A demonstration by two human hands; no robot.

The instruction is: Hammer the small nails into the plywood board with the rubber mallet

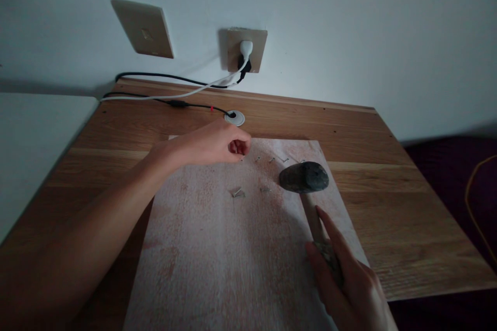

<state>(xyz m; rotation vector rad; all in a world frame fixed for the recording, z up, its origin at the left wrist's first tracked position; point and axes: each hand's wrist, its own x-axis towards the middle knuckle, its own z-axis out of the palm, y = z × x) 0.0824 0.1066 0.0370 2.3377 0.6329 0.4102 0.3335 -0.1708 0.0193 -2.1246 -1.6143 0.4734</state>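
The right grip [351, 284] is closed on the handle of a hammer [305, 177], its head forward of that grip, over the right side of a board [209, 253] set on the worktop [404, 212]. The left grip [215, 140] is narrow, pinched on a nail [242, 159] near the board's far edge. A black cable [204, 106] enters a round grommet [239, 119] near the worktop's far edge.

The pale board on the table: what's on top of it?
A row of small nails near its far edge, plus small metal pieces nearer. Whatever the left fingers, forearm and mallet cover can't be seen.
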